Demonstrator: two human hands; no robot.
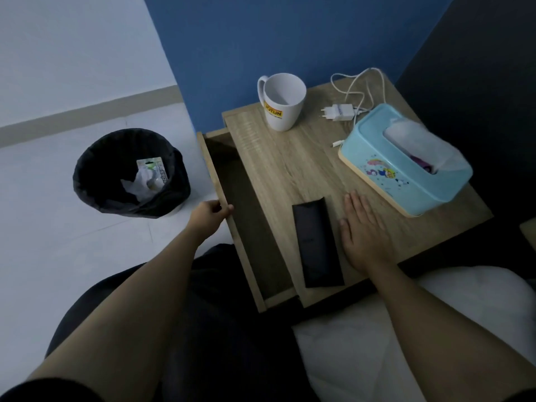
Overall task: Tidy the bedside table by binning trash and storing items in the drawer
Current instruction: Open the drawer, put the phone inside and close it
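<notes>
A wooden bedside table [293,166] stands against a blue wall, its drawer [232,216] pulled out to the left. My left hand [210,214] grips the drawer's front edge. My right hand [362,230] lies flat and open on the tabletop, just right of a flat black case [316,245] near the front edge. A white mug [282,101], a white charger with cable [345,108] and a light blue tissue box [406,163] sit further back. On the floor to the left is a black bin [130,172] holding crumpled paper and a packet.
White bedding [362,343] lies at the lower right, beside the table's front. My dark-clothed legs fill the bottom centre. Pale floor tiles surround the bin, and a white wall with a skirting board runs behind it.
</notes>
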